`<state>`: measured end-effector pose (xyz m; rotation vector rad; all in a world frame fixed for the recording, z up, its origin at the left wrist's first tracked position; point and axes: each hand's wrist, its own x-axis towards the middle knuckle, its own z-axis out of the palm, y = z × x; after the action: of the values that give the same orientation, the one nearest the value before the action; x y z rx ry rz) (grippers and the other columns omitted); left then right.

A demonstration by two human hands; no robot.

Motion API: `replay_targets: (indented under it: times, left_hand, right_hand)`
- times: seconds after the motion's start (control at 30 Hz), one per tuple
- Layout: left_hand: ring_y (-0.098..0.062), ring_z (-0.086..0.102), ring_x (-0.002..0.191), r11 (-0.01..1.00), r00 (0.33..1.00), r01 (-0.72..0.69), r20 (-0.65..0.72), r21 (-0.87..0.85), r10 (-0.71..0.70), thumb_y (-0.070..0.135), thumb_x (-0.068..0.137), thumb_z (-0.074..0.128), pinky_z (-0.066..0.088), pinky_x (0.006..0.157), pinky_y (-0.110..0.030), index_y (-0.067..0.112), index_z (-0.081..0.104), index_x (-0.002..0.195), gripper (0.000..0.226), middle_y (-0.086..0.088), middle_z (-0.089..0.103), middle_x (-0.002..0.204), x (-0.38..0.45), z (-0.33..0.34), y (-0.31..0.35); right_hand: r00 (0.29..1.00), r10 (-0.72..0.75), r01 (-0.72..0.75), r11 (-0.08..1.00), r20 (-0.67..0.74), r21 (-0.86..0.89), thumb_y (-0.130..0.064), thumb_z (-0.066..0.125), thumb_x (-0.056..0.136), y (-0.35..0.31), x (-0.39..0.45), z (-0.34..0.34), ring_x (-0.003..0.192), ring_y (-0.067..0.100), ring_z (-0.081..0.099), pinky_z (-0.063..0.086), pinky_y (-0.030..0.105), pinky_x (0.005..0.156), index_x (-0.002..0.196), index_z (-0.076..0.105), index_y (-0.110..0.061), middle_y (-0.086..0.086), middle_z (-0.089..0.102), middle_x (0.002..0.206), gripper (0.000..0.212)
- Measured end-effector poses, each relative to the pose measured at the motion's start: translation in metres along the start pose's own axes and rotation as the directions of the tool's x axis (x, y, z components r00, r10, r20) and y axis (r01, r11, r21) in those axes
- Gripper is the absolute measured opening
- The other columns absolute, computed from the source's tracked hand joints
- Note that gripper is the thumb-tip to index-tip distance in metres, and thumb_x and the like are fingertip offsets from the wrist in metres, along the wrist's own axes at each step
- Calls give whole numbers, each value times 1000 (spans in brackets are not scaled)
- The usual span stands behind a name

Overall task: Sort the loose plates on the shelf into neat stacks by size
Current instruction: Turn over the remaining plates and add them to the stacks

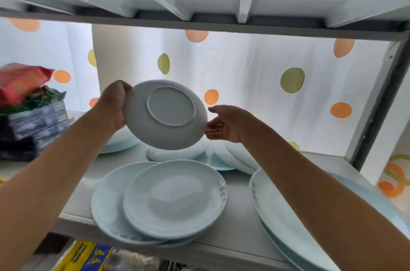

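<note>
Head view: a plate is gripped at its 9 o'clock rim by the left hand; the right hand, fingers relaxed, is held at its 3 o'clock edge above the shelf.

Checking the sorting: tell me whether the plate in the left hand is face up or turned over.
Turned over and tilted: the plate shows its underside foot ring to the camera, gripped at its rim by the left hand.

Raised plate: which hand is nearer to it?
Left. The left hand grips the raised plate by its rim; the right hand is open just beside its opposite edge.
</note>
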<state>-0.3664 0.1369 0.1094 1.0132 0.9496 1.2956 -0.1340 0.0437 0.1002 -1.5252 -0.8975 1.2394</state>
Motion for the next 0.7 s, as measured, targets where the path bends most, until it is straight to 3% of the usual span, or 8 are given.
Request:
replay_targets:
  times: [0.07,0.17,0.27,0.33,0.43,0.53,0.63,0.7]
  left_hand:
    - [-20,43,55,997,994,-76,-74,15,77,24,79,44,39,60,-28,22,39,57,22,0,40,57,-9,-6,2]
    - [-18,44,55,948,936,-218,-226,231,270,28,78,46,34,56,-27,18,49,56,24,2,47,57,-27,-14,6]
    - [-6,41,53,774,794,-435,-210,459,571,28,85,41,34,53,-23,24,45,60,25,4,47,58,-49,-17,9]
    - [3,45,47,733,740,-551,-172,399,650,27,83,44,36,50,-14,28,43,60,23,7,54,51,-65,-19,7]
    - [-7,58,63,718,759,-598,-35,355,650,14,76,43,44,62,-21,25,50,58,22,7,66,63,-79,-22,7]
    - [-15,60,82,739,793,-570,6,358,609,-5,70,36,44,72,-24,28,55,62,39,6,69,82,-84,-30,5]
    - [-15,54,90,804,862,-442,-59,398,503,-9,73,36,41,78,-31,27,61,75,44,0,61,92,-86,-45,-7]
    - [-14,52,92,866,925,-331,-55,374,377,-10,79,35,46,80,-37,25,63,85,44,-8,55,111,-88,-53,-13]
  right_hand:
    - [1000,-1,1,998,6,61,-33,36,104,1,-4,8,64,35,66,58,35,45,133,40,7,28,57,113,50]
    - [994,44,-66,969,100,238,-43,29,102,1,-9,13,73,47,69,61,45,56,144,27,4,38,52,116,63]
    - [961,108,-186,936,256,301,-48,39,100,2,-14,13,73,52,68,61,45,56,133,33,21,40,50,122,77]
    - [946,107,-192,946,306,261,-28,54,98,5,-20,19,72,52,67,61,40,52,122,46,20,36,54,118,54]
    - [971,45,-93,976,237,195,11,49,90,12,-29,31,68,42,69,59,37,45,97,58,13,30,62,97,11]
    - [985,-34,0,981,171,195,21,45,86,20,-36,35,57,36,67,61,40,54,77,53,11,25,64,60,16]
    - [986,-117,102,986,116,129,25,52,81,29,-40,39,53,31,66,61,34,62,70,54,9,23,60,73,19]
    - [989,-134,126,986,68,105,24,56,79,33,-47,45,49,29,66,61,30,53,82,58,13,26,59,88,12]
